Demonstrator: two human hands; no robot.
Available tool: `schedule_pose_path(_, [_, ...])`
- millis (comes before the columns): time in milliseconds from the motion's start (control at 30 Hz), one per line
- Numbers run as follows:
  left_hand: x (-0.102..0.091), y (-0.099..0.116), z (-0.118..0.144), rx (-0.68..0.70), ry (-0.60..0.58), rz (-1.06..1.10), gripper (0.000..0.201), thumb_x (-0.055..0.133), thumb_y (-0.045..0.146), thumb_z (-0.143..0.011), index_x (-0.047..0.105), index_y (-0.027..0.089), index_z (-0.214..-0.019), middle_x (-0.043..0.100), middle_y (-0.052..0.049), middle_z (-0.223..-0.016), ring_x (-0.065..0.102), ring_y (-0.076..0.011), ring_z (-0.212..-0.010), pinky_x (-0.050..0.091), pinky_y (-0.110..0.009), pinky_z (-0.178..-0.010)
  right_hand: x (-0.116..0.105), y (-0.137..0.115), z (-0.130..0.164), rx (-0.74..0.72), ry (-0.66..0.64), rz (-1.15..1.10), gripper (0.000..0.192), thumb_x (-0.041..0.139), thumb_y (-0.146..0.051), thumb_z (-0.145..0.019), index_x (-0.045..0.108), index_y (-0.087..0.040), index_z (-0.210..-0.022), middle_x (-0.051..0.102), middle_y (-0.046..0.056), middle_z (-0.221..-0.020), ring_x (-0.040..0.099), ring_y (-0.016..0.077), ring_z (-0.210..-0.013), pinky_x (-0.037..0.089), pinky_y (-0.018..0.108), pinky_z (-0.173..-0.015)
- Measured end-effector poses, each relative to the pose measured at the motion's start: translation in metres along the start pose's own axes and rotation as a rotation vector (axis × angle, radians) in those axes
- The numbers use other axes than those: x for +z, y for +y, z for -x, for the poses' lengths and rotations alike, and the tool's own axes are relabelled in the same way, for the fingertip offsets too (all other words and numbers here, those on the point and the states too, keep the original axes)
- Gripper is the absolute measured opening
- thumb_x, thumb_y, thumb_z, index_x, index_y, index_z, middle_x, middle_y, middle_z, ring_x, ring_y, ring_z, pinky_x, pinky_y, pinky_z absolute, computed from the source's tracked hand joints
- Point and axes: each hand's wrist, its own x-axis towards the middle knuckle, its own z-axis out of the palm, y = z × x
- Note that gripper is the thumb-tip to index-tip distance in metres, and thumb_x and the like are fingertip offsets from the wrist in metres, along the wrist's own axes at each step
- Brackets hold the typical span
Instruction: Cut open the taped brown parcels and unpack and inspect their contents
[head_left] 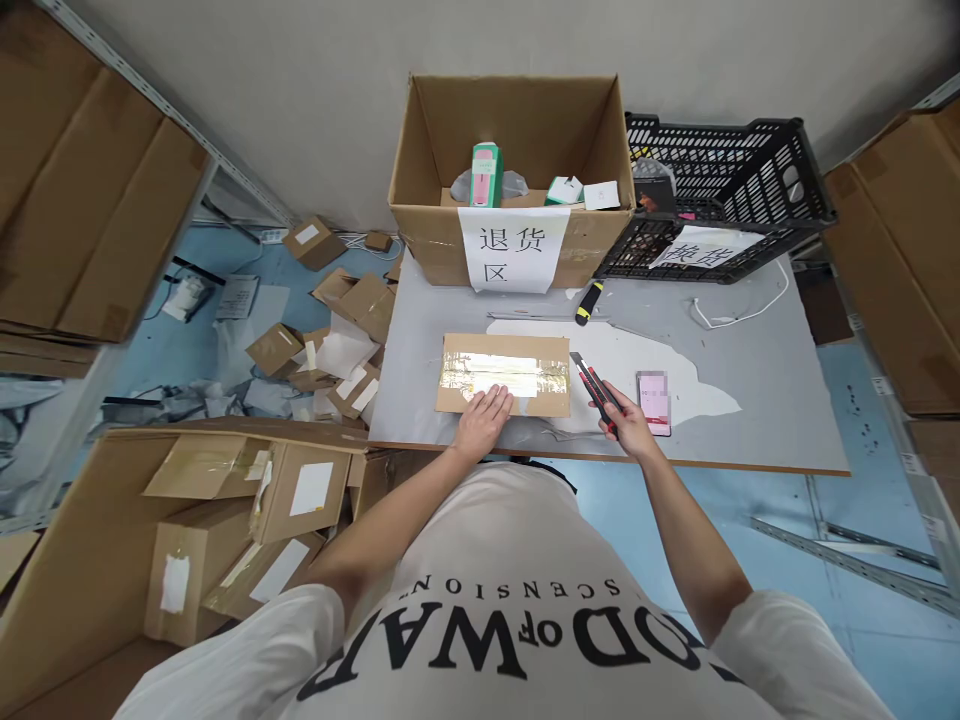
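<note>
A long brown cardboard box (455, 377), taped with clear tape and bearing a white label, lies on the table in front of me. My left hand (484, 418) rests on its near part, fingers stretched out across the label and tape. To the right of the box, my right hand (628, 420) is closed around a black and red utility knife (592, 380). The knife's tip points up and left, close to the box's right end but apart from it. A phone (655, 403) with a lit screen lies just right of my right hand.
On the grey table (780, 400), a second, yellow-black cutter (589, 303) lies behind the box. Farther back stand a large open carton (427, 240) with small boxes inside and a black crate (757, 190). At left, a big carton (67, 560) holds several parcels; opened boxes (364, 305) litter the floor.
</note>
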Motion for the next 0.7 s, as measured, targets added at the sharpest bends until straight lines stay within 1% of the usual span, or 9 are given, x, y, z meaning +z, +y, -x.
schedule_pose_path(100, [0.001,0.0,0.001,-0.002,0.008,0.003,0.045,0.033,0.019,-0.095,0.038,0.015,-0.14,0.042,-0.012,-0.143,0.029,-0.0231,-0.138,0.028,-0.043,-0.11,0.0,0.004,0.003,-0.009,-0.016,-0.006,0.076,0.063,-0.05,-0.078,0.031,-0.026,-0.143,0.063,0.01,-0.105,0.043,0.0063,-0.047,0.03,0.021,-0.037])
schedule_pose_path(233, [0.002,0.0,0.001,0.001,0.023,0.006,0.045,0.034,0.019,-0.095,0.04,0.015,-0.139,0.043,-0.013,-0.142,0.032,-0.0239,-0.136,0.03,-0.043,-0.109,-0.009,0.003,0.006,-0.003,-0.065,0.024,0.074,0.063,-0.048,-0.079,0.033,-0.026,-0.143,0.063,0.01,-0.103,0.042,0.0058,-0.046,0.03,0.021,-0.036])
schedule_pose_path(333, [0.004,0.0,0.001,0.0,0.035,0.007,0.044,0.033,0.02,-0.095,0.042,0.015,-0.138,0.045,-0.013,-0.14,0.034,-0.0248,-0.135,0.03,-0.044,-0.109,-0.016,-0.001,0.007,0.025,-0.099,0.053,0.076,0.064,-0.049,-0.078,0.033,-0.027,-0.143,0.064,0.009,-0.1,0.04,0.0054,-0.045,0.03,0.021,-0.036])
schedule_pose_path(467, [0.006,0.001,-0.001,-0.017,0.035,0.026,0.044,0.032,0.02,-0.095,0.044,0.016,-0.137,0.046,-0.012,-0.139,0.035,-0.0251,-0.134,0.03,-0.044,-0.109,-0.022,-0.007,0.012,0.071,-0.125,0.081,0.075,0.065,-0.048,-0.077,0.035,-0.028,-0.143,0.064,0.008,-0.097,0.041,0.0057,-0.046,0.03,0.021,-0.037])
schedule_pose_path(700, [0.002,0.003,-0.003,-0.056,0.025,0.089,0.045,0.033,0.019,-0.095,0.043,0.016,-0.138,0.046,-0.011,-0.139,0.034,-0.0249,-0.135,0.026,-0.044,-0.111,-0.026,-0.01,0.032,0.177,-0.158,0.13,0.076,0.063,-0.051,-0.077,0.034,-0.027,-0.143,0.065,0.008,-0.097,0.04,0.006,-0.045,0.028,0.021,-0.037])
